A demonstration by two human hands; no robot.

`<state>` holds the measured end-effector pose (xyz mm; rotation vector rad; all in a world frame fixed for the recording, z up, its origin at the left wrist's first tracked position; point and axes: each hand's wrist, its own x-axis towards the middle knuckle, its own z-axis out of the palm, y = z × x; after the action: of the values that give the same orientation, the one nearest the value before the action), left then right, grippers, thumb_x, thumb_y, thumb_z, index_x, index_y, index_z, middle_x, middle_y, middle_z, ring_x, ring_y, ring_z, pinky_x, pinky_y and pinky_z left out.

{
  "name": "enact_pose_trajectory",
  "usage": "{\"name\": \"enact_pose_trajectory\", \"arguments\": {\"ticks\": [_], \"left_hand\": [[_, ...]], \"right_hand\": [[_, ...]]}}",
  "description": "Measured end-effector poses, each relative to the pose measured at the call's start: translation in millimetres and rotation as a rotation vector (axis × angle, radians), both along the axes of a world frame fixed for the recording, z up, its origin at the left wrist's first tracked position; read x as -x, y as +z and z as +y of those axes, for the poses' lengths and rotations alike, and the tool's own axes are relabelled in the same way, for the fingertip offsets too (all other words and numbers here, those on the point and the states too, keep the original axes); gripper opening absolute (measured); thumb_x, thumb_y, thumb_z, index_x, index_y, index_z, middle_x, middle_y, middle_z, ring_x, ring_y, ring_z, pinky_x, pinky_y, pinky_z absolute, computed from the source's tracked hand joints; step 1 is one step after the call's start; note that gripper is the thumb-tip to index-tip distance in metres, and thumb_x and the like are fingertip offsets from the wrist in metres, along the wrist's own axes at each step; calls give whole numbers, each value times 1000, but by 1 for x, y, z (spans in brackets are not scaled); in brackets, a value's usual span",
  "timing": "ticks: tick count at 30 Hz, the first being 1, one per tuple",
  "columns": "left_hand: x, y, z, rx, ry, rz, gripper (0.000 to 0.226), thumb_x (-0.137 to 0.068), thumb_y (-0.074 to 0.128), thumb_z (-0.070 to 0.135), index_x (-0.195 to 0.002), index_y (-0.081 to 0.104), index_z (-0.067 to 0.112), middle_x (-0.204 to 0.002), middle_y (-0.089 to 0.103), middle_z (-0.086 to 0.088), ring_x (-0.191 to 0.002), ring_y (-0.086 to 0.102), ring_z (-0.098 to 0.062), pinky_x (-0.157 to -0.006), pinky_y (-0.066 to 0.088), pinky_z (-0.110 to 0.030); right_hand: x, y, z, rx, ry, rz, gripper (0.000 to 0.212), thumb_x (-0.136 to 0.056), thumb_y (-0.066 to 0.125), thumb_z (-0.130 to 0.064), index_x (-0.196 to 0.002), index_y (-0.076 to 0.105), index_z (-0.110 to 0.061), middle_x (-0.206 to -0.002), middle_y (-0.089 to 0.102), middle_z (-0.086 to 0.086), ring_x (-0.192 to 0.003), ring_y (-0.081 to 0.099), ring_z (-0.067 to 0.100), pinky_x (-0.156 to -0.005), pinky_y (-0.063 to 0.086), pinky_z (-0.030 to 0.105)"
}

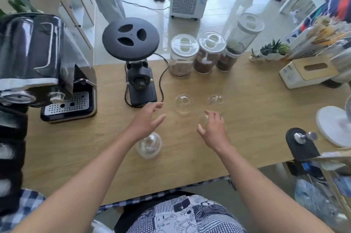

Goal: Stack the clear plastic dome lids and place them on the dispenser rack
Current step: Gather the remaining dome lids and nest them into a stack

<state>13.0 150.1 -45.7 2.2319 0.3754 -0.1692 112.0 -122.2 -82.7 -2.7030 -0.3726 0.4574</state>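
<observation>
On the desk (247, 118), four clear dome lids (183, 104) lie apart; the left hand (145, 120) and right hand (213, 128) hover open, empty. The lids look light, thin, slippery; best pinched at the rim.

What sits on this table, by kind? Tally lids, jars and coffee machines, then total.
Clear dome lids: 4
Storage jars: 4
Coffee machines: 2
Total: 10

Clear dome lids (183, 104) – tan wood-grain table (247, 99) – black grinder (139, 84).
</observation>
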Motion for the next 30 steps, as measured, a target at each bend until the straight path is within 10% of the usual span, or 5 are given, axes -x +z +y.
{"name": "enact_pose_trajectory", "arguments": {"ticks": [11,22,30], "left_hand": [[-104,-50,-55,-262,-216,150,103,-97,86,31,-178,22,28,-184,21,-5,-164,33,-34,-132,33,-44],[-87,-62,-63,-311,-173,46,74,-92,88,13,-156,53,23,-159,52,-11,-146,51,-31,-120,40,-36],[-33,-31,-33,-111,-39,-58,67,-96,86,38,-155,54,37,-147,55,1,-140,51,-17,-119,41,-33]], "right_hand": [[-22,-18,-40,59,-65,136,85,-100,81,-44,-170,38,-22,-170,43,6,-147,46,37,-119,46,52],[-16,-22,-39,33,-110,149,78,-96,86,-41,-158,45,-17,-155,57,4,-142,56,31,-107,51,48],[-14,-11,-20,-31,-70,93,82,-96,83,-48,-160,45,-13,-158,55,6,-142,54,35,-107,54,53]]}}
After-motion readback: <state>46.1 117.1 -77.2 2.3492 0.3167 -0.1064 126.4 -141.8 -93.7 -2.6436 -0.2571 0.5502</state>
